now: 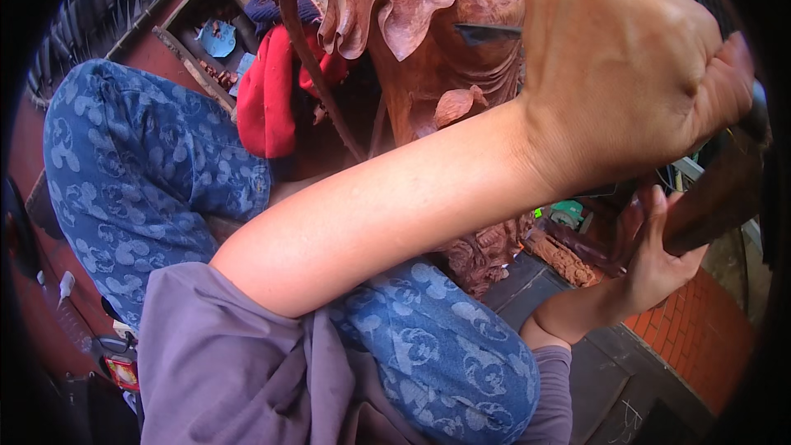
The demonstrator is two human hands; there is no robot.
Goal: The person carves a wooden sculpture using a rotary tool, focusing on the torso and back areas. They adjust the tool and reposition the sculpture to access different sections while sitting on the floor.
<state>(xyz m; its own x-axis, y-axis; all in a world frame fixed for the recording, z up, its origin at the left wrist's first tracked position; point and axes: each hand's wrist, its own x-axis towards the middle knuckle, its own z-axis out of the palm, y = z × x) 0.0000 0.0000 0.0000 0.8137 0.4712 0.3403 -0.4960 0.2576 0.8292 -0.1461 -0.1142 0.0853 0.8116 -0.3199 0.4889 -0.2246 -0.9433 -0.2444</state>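
The blade (488, 33) juts left from the left hand (614, 74), its long axis roughly sideways, its tip over the carving (412, 0) (contact I cannot tell). That fist is curled tight, apparently round the tool. The right hand (659, 268), lower and farther from the carving, meets a dark block (717, 198); its grip is unclear. Red cloth (268, 103) and 2 knees (449, 346) limit the room leftward and nearer.
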